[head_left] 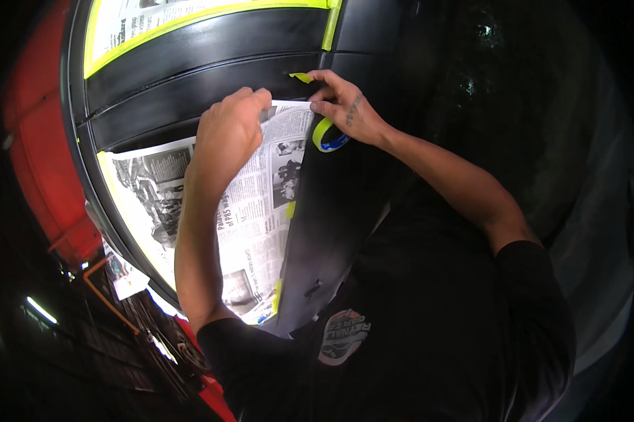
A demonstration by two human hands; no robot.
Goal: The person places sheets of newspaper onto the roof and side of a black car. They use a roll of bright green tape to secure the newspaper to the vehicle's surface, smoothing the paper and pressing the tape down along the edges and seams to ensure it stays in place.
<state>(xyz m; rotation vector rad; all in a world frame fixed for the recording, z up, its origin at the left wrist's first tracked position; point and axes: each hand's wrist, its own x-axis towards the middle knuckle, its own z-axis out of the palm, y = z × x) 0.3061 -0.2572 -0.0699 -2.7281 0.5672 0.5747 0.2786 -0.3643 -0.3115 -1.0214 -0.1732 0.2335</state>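
A newspaper sheet [250, 204] covers a window-like area of a glossy black vehicle body [211, 88]. My left hand [231, 130] is closed at the sheet's upper edge, its fingers curled over the paper. At the sheet's upper right corner is my right hand [348, 112], thumb against the paper. A short strip of yellow masking tape [301, 77] sticks out from its index fingertip. Just below that hand hangs a yellow tape roll [321, 132] with a blue core; how it is held is partly hidden. Yellow tape [278, 295] lines parts of the paper's right edge.
Farther up, another newspaper-covered area [138, 24] is bordered with yellow tape [204, 20]. A red surface [39, 133] stands at the left. Dark clutter and an orange bar [110, 302] lie at the lower left, near a bright light tube [41, 310].
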